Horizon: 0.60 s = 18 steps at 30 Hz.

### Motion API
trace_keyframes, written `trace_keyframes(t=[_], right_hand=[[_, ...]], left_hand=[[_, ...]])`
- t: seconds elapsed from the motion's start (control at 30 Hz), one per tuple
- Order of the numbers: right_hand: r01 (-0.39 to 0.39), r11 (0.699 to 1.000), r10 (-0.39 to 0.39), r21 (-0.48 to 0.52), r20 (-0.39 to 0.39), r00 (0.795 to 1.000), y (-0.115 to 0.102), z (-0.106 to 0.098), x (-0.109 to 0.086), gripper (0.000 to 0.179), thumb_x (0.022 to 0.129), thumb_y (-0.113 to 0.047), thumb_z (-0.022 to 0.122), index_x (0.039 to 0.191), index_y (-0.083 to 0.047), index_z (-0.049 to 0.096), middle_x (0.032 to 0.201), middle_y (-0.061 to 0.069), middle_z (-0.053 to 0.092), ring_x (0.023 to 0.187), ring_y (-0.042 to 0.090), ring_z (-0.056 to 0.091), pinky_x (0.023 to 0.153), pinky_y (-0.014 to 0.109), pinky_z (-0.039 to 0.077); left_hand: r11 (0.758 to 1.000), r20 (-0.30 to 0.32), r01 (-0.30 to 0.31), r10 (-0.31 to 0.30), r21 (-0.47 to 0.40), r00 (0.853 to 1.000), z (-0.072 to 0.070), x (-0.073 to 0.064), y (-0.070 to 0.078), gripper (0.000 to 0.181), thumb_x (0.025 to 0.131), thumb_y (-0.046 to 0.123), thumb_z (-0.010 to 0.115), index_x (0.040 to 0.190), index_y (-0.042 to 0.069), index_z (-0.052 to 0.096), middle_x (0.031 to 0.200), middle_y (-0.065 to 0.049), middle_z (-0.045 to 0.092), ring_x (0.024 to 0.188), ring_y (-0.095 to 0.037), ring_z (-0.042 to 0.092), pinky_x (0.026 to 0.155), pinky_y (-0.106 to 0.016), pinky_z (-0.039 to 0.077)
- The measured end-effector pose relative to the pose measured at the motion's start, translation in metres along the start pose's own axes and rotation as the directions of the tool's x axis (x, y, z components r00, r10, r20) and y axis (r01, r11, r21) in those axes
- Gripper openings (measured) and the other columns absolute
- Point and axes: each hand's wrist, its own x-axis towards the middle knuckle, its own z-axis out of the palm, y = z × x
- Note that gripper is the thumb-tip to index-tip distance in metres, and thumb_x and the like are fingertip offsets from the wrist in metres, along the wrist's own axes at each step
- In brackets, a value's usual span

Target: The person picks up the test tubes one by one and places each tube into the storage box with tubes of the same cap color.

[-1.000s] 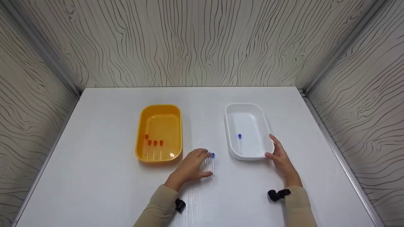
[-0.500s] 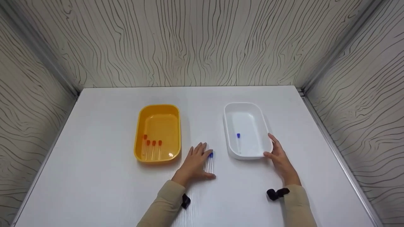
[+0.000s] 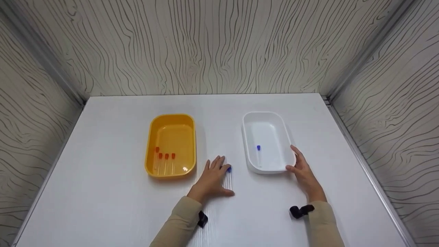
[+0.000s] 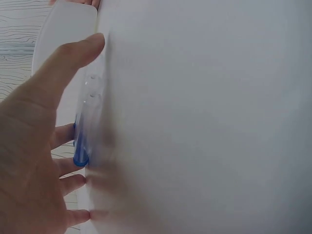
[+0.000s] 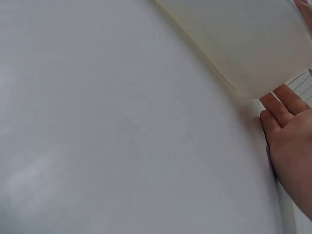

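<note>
On the table, my left hand [image 3: 209,181] lies with its fingers spread and thumb stretched out. Several clear tubes with blue caps [image 3: 230,180] lie side by side between the thumb and fingers, partly covered by the hand. The left wrist view shows fingertips beside the caps of these blue-capped tubes [image 4: 87,131], with the thumb apart from their bottom ends. At the near right corner of a white tray [image 3: 269,128], my right hand [image 3: 306,174] grips the rim between thumb and fingers. One blue-capped tube [image 3: 259,158] lies inside that tray.
A yellow tray [image 3: 176,137] stands at the left, holding several red-capped tubes [image 3: 166,165]. Wood-patterned panels [image 3: 205,48] enclose the white table [image 3: 103,144] at the back and sides.
My left hand has shifted slightly right, and its fingers have spread out from a more curled pose over the blue-capped tubes. The right hand keeps its grip on the white tray.
</note>
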Motion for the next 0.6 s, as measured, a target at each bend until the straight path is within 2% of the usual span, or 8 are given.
trace_keyframes(t=[0.17,0.3,0.4,0.6], right_hand=[[0.006,1.0,-0.006,-0.003,0.004,1.0,0.001,0.0,0.0,0.083,0.091,0.003,0.057,0.155,-0.021,0.011,0.166,0.009,-0.002,0.154,0.032,-0.003,0.101,-0.001,0.032],[0.033,0.999,-0.033,0.011,0.011,0.999,0.002,0.0,0.0,0.084,0.089,0.007,0.056,0.155,-0.017,0.01,0.165,0.013,-0.005,0.153,0.034,-0.006,0.101,0.0,0.032],[0.044,0.999,-0.044,0.014,0.009,0.999,0.003,0.0,0.0,0.084,0.088,0.009,0.056,0.155,-0.015,0.01,0.164,0.015,-0.006,0.152,0.035,-0.007,0.102,0.0,0.032],[0.026,1.0,-0.026,0.0,0.004,1.0,0.002,0.0,0.0,0.083,0.089,0.006,0.057,0.155,-0.019,0.012,0.165,0.012,-0.006,0.153,0.033,-0.007,0.101,-0.001,0.03]], left_hand=[[1.0,-0.015,-0.02,0.02,0.01,1.0,-0.004,0.002,0.001,0.095,0.069,0.062,0.076,0.144,0.015,0.041,0.157,-0.01,0.034,0.15,-0.029,0.025,0.122,-0.057,0.02],[0.996,-0.057,-0.063,0.067,0.063,0.996,-0.011,0.003,0.003,0.094,0.069,0.061,0.076,0.143,0.015,0.04,0.148,-0.006,0.048,0.142,-0.026,0.04,0.119,-0.053,0.029],[0.995,-0.07,-0.08,0.084,0.066,0.994,-0.019,0.004,0.007,0.094,0.07,0.059,0.077,0.144,0.015,0.038,0.143,-0.005,0.053,0.135,-0.023,0.048,0.117,-0.05,0.035],[0.995,-0.023,-0.096,0.096,-0.007,0.995,-0.039,0.007,0.012,0.095,0.073,0.056,0.076,0.148,0.018,0.033,0.144,-0.005,0.054,0.133,-0.023,0.051,0.116,-0.044,0.037]])
